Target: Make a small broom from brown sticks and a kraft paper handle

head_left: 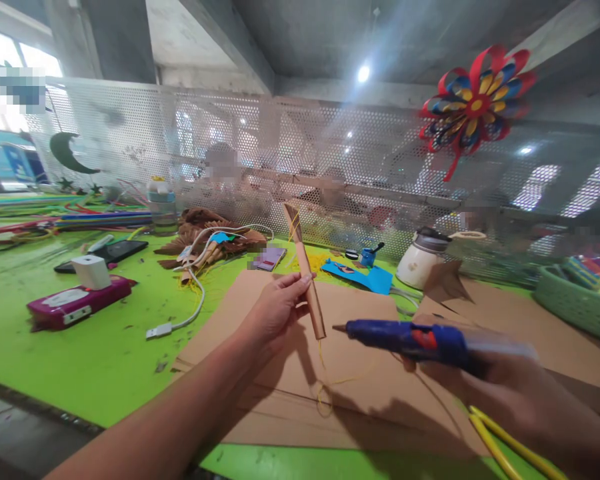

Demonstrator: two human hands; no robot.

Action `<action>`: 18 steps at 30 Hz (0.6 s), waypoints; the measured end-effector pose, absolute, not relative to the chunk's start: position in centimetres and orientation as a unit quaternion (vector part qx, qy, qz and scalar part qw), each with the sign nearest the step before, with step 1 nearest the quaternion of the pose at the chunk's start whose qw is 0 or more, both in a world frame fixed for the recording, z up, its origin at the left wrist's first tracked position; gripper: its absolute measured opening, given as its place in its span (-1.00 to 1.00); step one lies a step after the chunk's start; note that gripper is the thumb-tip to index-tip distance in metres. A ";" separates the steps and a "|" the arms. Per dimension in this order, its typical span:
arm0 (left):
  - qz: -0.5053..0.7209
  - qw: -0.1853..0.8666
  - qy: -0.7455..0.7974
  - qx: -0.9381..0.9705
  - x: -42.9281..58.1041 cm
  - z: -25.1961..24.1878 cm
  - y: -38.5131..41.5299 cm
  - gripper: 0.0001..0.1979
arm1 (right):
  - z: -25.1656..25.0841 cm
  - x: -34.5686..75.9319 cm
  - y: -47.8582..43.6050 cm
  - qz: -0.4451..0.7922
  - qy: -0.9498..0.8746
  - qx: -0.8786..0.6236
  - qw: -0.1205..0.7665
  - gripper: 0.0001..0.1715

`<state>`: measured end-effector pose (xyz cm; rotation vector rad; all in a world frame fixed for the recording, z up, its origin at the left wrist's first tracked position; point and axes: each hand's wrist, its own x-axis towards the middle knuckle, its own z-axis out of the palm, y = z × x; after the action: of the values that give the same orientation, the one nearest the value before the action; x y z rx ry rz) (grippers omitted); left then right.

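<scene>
My left hand (pixel 280 303) is closed on a slim rolled tube of brown paper (pixel 314 307), held tilted above the table. Yellow string (pixel 322 360) wraps its upper end and trails from its lower end. In my right hand (pixel 495 380) is a blue hot glue gun (pixel 405 337); its nozzle points left, close to the tube's lower end but apart from it. That hand is somewhat blurred. Beneath both hands lie flat sheets of brown paper (pixel 260 413).
A perforated screen (pixel 280 160) runs behind the green table (pixel 145 373). At left are a purple power strip (pixel 80 303), a white cable (pixel 200 300) and crumpled brown paper pieces (pixel 205 223). Yellow-handled scissors (pixel 495 433), a white jar (pixel 420 260) and a green basket (pixel 570 303) are at right.
</scene>
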<state>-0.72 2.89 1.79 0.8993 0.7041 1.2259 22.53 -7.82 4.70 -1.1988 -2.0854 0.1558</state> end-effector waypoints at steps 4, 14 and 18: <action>0.539 0.674 0.309 0.400 -0.5 1.4 2.9 -0.76 | 3.5 23.4 -5.1 0.039 -0.753 -0.561 0.342 -0.71; 0.516 0.690 0.263 0.435 0.3 1.2 1.8 -0.80 | -2.7 23.7 4.9 -0.125 -0.775 -0.564 0.256 -0.66; 0.518 0.694 0.257 0.429 0.2 1.3 1.7 -0.80 | -2.9 23.2 6.6 -0.129 -0.795 -0.546 0.232 -0.68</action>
<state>0.23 1.72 1.26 0.9576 0.5734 1.1578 23.17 6.60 -2.93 -1.5020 -2.1841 -0.3539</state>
